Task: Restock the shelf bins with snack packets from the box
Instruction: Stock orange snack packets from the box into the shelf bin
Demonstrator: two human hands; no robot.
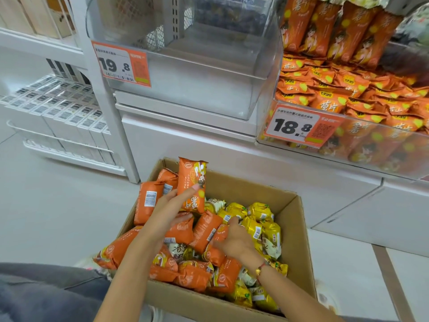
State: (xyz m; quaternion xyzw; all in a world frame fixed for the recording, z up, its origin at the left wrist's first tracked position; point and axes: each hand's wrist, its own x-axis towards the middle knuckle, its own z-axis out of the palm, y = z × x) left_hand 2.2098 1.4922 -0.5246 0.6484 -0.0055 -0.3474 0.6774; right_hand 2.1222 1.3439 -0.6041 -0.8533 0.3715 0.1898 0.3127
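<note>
While the cardboard box sits on the floor below the shelf, several orange packets are gripped upright in the left hand above the box's far left corner, the fingers curled round them and the thumb pressed on the front one. Two or three more orange packets are held behind it, barcodes facing the camera. The right hand is laid inside the box near its middle, fingers spread and bent down among the packets; whether a packet is actually pinched cannot be told. A red bracelet with a gold bead is worn on that wrist.

The box is filled with loose packets: orange ones on its left side and near edge, yellow packets on its right side.

Above the box and straight behind it, a clear bin with a 19.8 price tag is seen, with no packets visible in it. Up and to the right of the box, a second bin tagged 18.8 is heaped with orange packets. To the left of the box, white cartons with barcodes are ranged on a low wire rack. A grey trouser leg is seen at the box's near left.
</note>
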